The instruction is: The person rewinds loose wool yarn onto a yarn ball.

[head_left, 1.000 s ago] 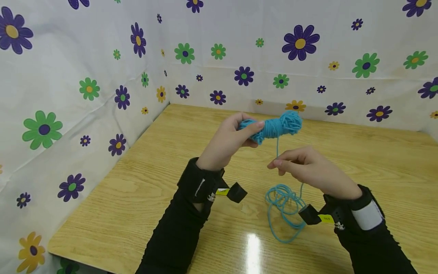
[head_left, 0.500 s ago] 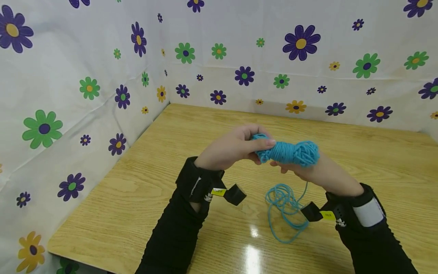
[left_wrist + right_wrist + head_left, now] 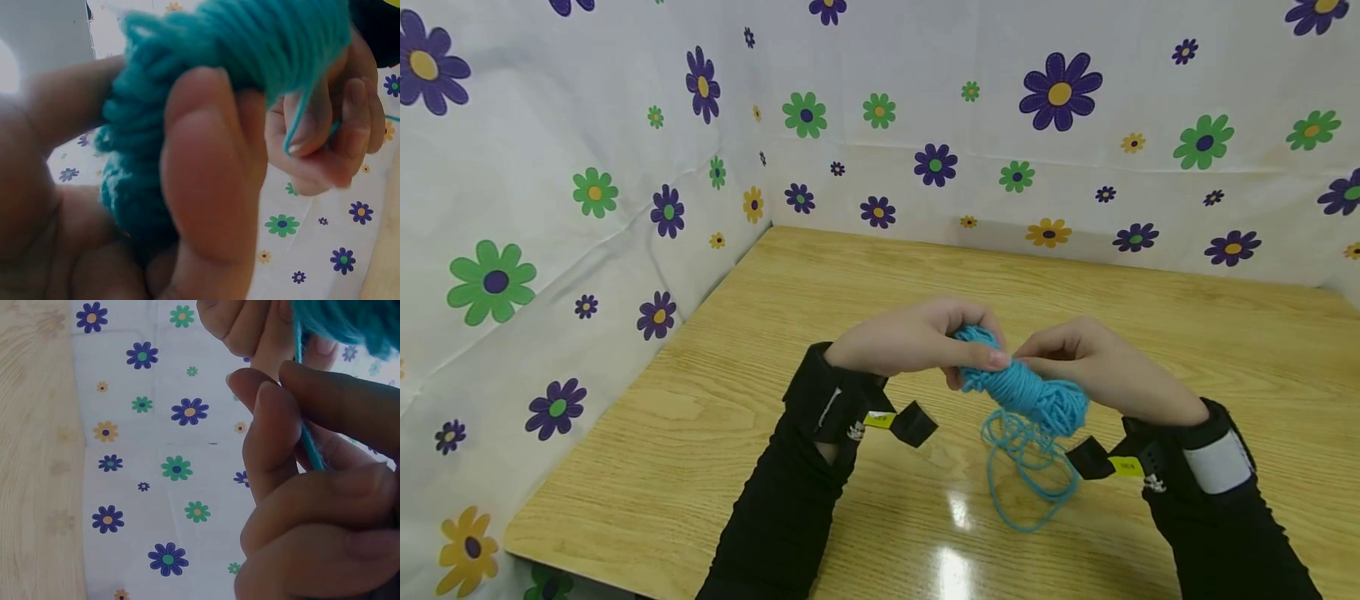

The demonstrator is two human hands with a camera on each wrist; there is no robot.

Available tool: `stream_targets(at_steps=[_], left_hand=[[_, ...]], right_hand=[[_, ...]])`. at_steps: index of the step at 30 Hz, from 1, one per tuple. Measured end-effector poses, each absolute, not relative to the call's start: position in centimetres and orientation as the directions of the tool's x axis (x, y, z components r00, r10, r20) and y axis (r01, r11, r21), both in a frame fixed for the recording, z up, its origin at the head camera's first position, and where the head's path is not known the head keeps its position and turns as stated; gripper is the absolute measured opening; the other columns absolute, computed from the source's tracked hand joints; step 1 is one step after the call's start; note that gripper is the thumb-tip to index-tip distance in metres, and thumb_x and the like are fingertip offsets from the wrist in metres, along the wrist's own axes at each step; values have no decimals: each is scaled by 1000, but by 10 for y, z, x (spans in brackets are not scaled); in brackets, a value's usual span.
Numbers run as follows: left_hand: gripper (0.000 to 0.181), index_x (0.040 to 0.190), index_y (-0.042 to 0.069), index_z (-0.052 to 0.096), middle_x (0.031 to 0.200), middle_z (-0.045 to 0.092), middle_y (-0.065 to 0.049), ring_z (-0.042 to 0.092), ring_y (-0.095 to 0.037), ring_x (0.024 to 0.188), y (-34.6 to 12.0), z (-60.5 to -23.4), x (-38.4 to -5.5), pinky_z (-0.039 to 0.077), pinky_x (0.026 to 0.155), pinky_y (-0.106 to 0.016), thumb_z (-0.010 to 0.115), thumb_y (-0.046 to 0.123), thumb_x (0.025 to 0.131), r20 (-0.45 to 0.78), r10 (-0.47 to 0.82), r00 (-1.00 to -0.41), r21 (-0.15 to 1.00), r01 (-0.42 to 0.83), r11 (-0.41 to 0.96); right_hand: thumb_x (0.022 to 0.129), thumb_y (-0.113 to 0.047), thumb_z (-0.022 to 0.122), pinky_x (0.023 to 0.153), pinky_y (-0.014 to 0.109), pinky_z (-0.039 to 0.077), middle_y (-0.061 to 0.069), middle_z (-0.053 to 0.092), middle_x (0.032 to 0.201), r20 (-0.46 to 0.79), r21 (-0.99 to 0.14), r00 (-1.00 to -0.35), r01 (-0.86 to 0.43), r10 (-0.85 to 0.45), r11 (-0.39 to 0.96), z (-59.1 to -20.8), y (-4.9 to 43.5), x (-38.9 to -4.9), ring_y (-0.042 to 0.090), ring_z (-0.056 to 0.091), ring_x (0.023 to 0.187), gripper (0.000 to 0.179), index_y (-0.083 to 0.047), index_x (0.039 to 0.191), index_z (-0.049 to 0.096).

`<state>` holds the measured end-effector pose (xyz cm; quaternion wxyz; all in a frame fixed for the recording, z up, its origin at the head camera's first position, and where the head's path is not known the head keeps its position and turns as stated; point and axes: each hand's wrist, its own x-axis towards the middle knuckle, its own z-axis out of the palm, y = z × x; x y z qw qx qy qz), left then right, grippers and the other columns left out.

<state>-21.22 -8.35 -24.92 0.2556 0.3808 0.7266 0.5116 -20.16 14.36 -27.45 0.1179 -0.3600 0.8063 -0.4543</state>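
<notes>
A bundle of blue yarn [image 3: 1024, 388], wound tightly round its middle with looped ends, is held above the table by my left hand [image 3: 925, 337]. Thumb and fingers grip its left end, and the bundle tilts down to the right. Just behind it, my right hand [image 3: 1105, 375] pinches the yarn strand [image 3: 311, 447] between thumb and index finger, close to the wound middle. In the left wrist view the strand [image 3: 299, 122] runs from the windings to the right hand's fingers. Part of the right fingertips is hidden behind the bundle in the head view.
Loose coils of blue yarn [image 3: 1028, 521] lie on the wooden table [image 3: 715, 450] below the hands. A white cloth [image 3: 880, 75] with printed flowers hangs along the back and left sides. Each wrist wears a black strap with a small camera.
The left hand has lowered the bundle and tilted its right end downward. The right hand has passed from in front of the bundle to behind it, still with the strand.
</notes>
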Motion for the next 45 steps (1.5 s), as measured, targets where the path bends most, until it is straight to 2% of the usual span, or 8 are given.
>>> stream_targets(at_steps=[7,12,18,24,26,31,40,45], left_hand=[[12,98,-1,56,77,53,-8,51,-16,62,-84,-252,-213,49,58,-25,54,10,94,-15,812,-583,914,321,247],[14,99,0,56,79,56,-9,54,-17,64,-82,-252,-213,50,59,-25,55,13,93,-31,792,-609,888,347,301],[15,98,2,57,81,56,-8,55,-18,67,-81,-255,-214,51,61,-27,56,16,93,-48,749,-661,864,348,363],[16,95,4,57,79,57,-8,55,-18,67,-79,-258,-216,51,62,-29,59,19,91,-44,666,-745,839,334,430],[16,95,4,56,77,57,-8,54,-18,65,-78,-258,-217,50,61,-28,60,20,90,-38,636,-771,827,333,453],[17,95,7,57,76,57,-6,53,-17,64,-78,-258,-216,46,57,-25,61,22,90,-9,561,-828,795,335,506],[20,93,10,56,70,53,-4,48,-16,58,-78,-259,-218,38,51,-25,62,28,89,109,428,-897,766,350,539],[24,97,10,56,75,56,-4,51,-16,62,-77,-259,-218,42,54,-26,61,31,89,143,364,-921,781,330,530]], right_hand=[[96,-9,49,58,25,48,5,66,83,109,-776,-722,-491,-683,395,-273,147,-202,16,54,68,20,-5,95,68],[97,-9,48,56,28,44,9,60,80,127,-781,-740,-485,-661,393,-274,148,-203,17,49,67,19,-4,95,66],[97,-14,49,58,29,41,13,56,82,157,-783,-781,-471,-604,406,-273,148,-201,24,47,69,19,-4,93,65],[98,-17,47,64,32,42,12,56,86,164,-805,-820,-432,-548,407,-269,148,-197,21,47,74,23,-1,95,64],[98,-17,46,61,31,42,10,54,80,175,-810,-824,-432,-539,398,-268,148,-195,19,46,67,24,-1,95,64],[98,-17,47,43,31,26,5,31,63,205,-818,-830,-436,-519,374,-267,147,-193,17,26,47,23,-2,93,64],[98,-19,47,53,31,36,13,54,87,196,-800,-853,-425,-484,425,-264,144,-187,21,42,67,25,-3,98,66],[98,-18,47,62,33,45,12,62,98,197,-795,-850,-430,-489,427,-264,140,-185,24,52,84,26,-1,100,66]])
